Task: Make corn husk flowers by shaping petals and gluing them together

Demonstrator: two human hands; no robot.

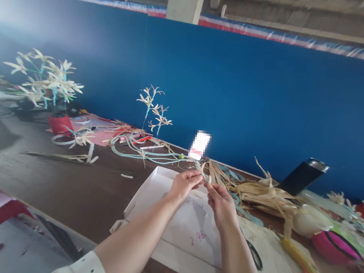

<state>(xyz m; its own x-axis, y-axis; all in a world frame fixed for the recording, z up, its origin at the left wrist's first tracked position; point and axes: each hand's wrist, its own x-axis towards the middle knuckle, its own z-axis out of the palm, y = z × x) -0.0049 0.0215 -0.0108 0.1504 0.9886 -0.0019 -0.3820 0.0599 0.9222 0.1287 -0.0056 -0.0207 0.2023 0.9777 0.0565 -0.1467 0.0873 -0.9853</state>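
head | left hand (184, 185): thumb and forefinger pinched closed on pale straw strips (207, 171), held above the far edge of the white tray (158, 195) | right hand (222, 202): fingers curled, pinching the same strips from the right | husk pile (261, 191) just beside; scissors (254, 255) near the right wrist | judgement: keep both pinches close together, strips taut, work over the tray

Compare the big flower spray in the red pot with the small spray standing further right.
The potted spray is wider and carries many blooms; the small spray has only a few. The potted spray rises from a red pot, while the small spray's foot is hidden behind loose strips. Both have pale, straw-coloured petals on blue-green stems.
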